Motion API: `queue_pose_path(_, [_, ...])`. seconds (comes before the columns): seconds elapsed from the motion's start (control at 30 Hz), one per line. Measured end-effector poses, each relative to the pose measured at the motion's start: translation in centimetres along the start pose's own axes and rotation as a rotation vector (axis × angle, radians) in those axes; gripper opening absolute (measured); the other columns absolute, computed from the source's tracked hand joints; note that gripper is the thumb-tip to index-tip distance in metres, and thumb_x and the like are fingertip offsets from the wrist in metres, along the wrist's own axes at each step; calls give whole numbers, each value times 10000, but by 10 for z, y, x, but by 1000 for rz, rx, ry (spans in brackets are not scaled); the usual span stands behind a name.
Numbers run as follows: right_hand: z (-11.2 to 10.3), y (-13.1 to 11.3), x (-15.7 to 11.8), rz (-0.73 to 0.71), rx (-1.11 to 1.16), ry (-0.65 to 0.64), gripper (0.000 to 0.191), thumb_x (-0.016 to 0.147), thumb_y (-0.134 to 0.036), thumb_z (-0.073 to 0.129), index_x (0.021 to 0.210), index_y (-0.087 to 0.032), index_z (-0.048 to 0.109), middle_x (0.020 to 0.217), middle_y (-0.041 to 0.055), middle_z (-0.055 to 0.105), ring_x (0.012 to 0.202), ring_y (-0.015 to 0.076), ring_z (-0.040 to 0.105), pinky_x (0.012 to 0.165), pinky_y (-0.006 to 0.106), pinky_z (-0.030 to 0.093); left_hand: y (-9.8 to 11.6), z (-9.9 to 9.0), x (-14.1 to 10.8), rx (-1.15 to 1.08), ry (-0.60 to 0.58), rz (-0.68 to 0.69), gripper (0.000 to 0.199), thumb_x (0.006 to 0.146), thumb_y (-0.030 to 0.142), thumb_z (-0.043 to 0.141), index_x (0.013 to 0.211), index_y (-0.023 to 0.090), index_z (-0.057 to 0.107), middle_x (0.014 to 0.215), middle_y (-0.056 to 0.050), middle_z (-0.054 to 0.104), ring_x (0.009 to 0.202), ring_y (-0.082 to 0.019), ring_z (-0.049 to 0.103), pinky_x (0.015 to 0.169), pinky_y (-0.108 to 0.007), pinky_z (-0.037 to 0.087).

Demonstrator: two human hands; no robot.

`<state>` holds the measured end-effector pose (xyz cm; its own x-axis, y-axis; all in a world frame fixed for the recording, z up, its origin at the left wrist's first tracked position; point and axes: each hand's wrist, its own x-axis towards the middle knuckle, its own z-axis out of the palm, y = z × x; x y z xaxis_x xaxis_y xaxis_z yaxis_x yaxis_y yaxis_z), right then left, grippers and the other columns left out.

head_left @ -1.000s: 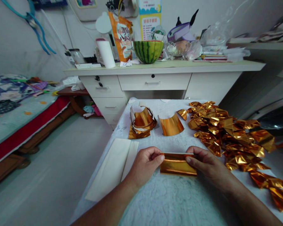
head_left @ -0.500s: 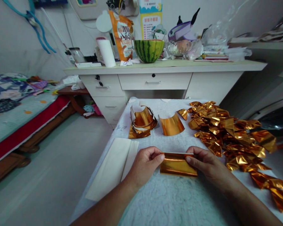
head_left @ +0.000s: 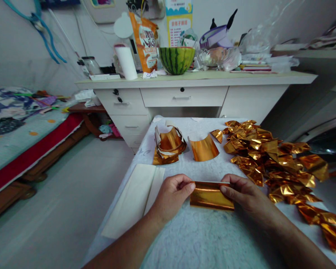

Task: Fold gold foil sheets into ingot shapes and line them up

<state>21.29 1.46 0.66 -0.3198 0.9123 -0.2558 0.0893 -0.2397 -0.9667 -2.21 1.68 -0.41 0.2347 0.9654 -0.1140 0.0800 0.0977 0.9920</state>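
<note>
A sheet of gold foil paper (head_left: 211, 198) is stretched between my two hands, its upper edge curled over. My left hand (head_left: 175, 192) pinches its left end between thumb and fingers. At the right end, my right hand (head_left: 240, 192) grips the same sheet, thumb in front. Beyond them lie a curved gold foil sheet (head_left: 204, 148) and a stack of curled gold foil sheets (head_left: 169, 144) with pale undersides. White paper sheets (head_left: 131, 194) rest left of my left hand. To the right spreads a pile of twisted gold foil pieces (head_left: 264, 153).
The cloth-covered table (head_left: 190, 239) stands against a white desk (head_left: 184, 97). On the desk are a half watermelon (head_left: 177, 59), an orange snack bag (head_left: 145, 45) and a white paper roll (head_left: 126, 63). A bed (head_left: 25, 138) is at the left.
</note>
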Motion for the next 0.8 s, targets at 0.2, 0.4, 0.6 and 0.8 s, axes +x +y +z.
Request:
queue_pose_path(0.2, [0,1,1,0,-5,9,408,775,-551,711,761,-180,543,657,-38,497,582,90,418,522,226,310,0,0,0,11,-1,-1,238,818,363,628,760,132,637,669,-1,576,633,-122,507,603,-228,390])
queue_pose_path(0.4, [2,-3,0,-7,-12,18,405,769,-544,716,752,-181,537,638,-41,505,560,84,417,509,221,310,-1,0,0,27,2,1,235,826,363,620,759,138,631,657,7,571,620,-116,503,595,-220,387])
queue_pose_path(0.6, [6,1,2,-33,-103,58,412,794,-573,657,739,-184,530,577,-54,476,514,82,397,478,220,286,1,3,0,145,49,8,167,815,294,605,740,151,647,636,17,576,598,-110,503,570,-206,381])
queue_pose_path(0.8, [10,11,6,-136,-427,247,229,841,-388,598,964,-225,493,630,-55,521,546,125,501,495,233,349,0,8,-2,415,100,58,115,823,222,570,779,185,670,695,8,660,647,-135,587,617,-225,408])
